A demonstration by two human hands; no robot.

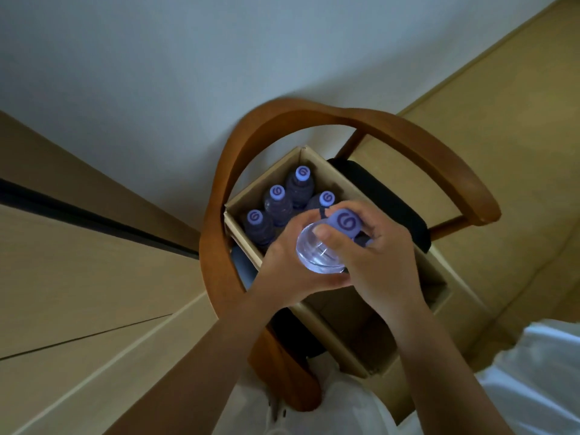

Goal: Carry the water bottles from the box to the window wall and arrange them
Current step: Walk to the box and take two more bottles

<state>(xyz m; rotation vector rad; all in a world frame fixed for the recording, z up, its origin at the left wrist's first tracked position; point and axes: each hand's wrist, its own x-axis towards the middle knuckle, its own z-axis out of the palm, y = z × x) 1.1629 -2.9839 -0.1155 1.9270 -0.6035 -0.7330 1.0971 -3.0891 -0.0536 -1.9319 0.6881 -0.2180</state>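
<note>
A cardboard box (317, 312) sits on the black seat of a wooden chair (408, 136), and it holds the water bottles. Four bottles stand upright inside it, toward 11 o'clock from the hands, with their purple caps up: one (255, 217), one (277, 193), one (302, 174) and one (326, 199) close beside the fingers.

The fifth bottle (320, 249) is lifted up over the box. Both hands hold it. The left hand (282, 262) wraps around its clear body from 8 o'clock. The right hand (376, 255) curls round it from 3 o'clock, with the fingers near the purple cap (344, 220) and the thumb on the clear shoulder. Neither hand is spread flat.

The bottle looks full, so it is probably a bit heavy for its size. The plastic looks thin and smooth (it may dent if squeezed hard, and it could slip if the hands are damp). The best place to hold is likely around the middle of the body, with the whole hand. The cap and neck are stiff, so they make a good second hold. A drop probably won't break it, but it could roll away.

The near end of the box, at 6 o'clock, has no bottles. The window wall is not in view.
</note>
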